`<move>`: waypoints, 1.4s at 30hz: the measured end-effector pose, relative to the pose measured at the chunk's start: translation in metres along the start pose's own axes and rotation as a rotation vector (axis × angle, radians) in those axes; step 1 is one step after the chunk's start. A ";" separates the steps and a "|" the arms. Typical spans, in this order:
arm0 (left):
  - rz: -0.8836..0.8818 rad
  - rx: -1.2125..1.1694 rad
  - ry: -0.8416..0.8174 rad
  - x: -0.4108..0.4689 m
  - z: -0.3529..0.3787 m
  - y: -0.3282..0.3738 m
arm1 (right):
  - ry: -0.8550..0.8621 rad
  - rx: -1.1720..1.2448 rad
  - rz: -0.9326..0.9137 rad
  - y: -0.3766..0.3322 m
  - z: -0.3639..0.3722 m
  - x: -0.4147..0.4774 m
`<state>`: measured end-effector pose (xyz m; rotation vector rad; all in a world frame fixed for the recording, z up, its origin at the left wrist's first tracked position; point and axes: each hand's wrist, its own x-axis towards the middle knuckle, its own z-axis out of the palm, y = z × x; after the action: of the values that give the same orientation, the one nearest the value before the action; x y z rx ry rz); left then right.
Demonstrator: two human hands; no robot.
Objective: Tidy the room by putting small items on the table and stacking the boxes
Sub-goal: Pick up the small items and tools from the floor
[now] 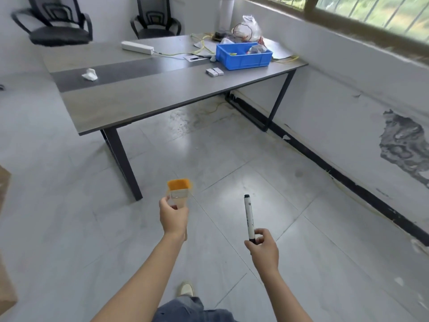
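Note:
My left hand grips the handle of a paintbrush with orange bristles pointing up, held above the floor near the table's front leg. My right hand pinches the lower end of a white marker pen with a black cap, held upright. The grey table stands ahead, a few steps away from both hands. A brown cardboard box shows partly at the left edge.
On the table lie a blue bin, a white power strip, a crumpled tissue, two small white boxes, yellow wires and a plastic bag. Two office chairs stand behind. A wall runs along the right.

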<state>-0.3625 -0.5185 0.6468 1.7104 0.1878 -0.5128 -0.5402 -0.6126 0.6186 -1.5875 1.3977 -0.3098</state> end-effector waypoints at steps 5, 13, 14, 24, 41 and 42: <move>-0.073 0.017 0.044 0.044 0.020 0.012 | -0.096 -0.076 0.001 -0.015 0.023 0.031; -0.124 0.074 0.147 0.097 0.048 0.024 | -0.170 -0.080 0.058 -0.046 0.037 0.116; -0.118 0.081 0.169 0.105 0.055 0.028 | -0.189 -0.080 0.054 -0.051 0.041 0.131; -0.012 0.043 0.311 0.184 0.194 0.097 | -0.232 -0.018 -0.074 -0.150 0.013 0.327; -0.059 0.027 0.416 0.296 0.295 0.151 | -0.326 -0.147 -0.084 -0.222 0.034 0.493; -0.055 0.020 0.413 0.313 0.302 0.158 | -0.319 -0.158 -0.095 -0.231 0.038 0.504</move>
<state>-0.0915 -0.8918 0.6150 1.8195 0.5279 -0.1958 -0.2123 -1.0594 0.5833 -1.7481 1.1245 0.0016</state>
